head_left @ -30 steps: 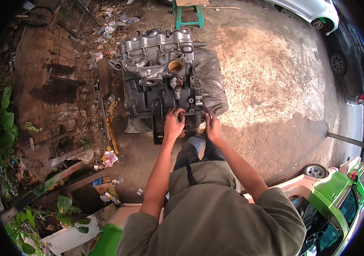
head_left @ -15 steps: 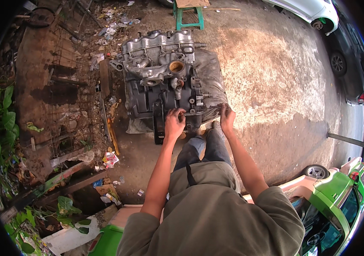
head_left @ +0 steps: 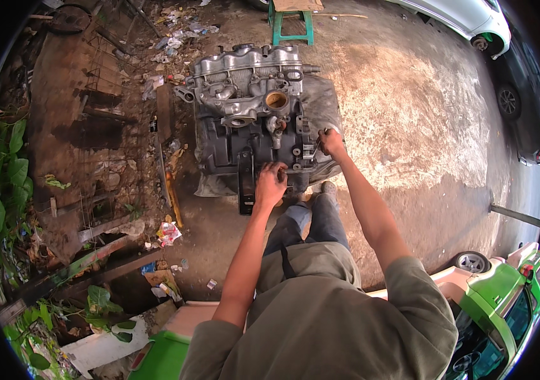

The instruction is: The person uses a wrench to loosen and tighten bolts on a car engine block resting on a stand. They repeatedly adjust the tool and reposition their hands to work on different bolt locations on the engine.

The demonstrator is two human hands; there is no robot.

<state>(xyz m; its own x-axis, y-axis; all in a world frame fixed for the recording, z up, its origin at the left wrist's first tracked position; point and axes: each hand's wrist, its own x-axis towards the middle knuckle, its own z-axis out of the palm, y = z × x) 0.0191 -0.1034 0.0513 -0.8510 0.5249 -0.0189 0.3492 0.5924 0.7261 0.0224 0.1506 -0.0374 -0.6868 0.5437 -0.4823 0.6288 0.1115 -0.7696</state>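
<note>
In front of me an engine block (head_left: 222, 136) stands on a grey plastic sheet (head_left: 322, 104), its silvery ribbed cover at the far end. My left hand (head_left: 272, 183) is at the block's near edge, right beside a black upright bracket (head_left: 246, 180). Its fingers are bent and closed against the edge, and what they grip is hidden. My right hand (head_left: 331, 143) is off the block's right side, closed around a thin metal hand tool (head_left: 317, 152). That tool slants down and left toward the block's side fittings; its exact kind is too small to tell.
A green plastic stool (head_left: 291, 28) stands beyond the engine. Rubbish (head_left: 184, 38) and a wooden plank (head_left: 165, 113) lie along the left. Green plants (head_left: 13, 171) grow at the far left. Cars are on the right, with a green one (head_left: 498, 297) close behind and a loose wheel (head_left: 471, 261) near it.
My right hand has moved away from me, up along the engine's right side, and the tool has swung to a steeper slant. My left hand stays at the near edge. The view has shifted slightly.
</note>
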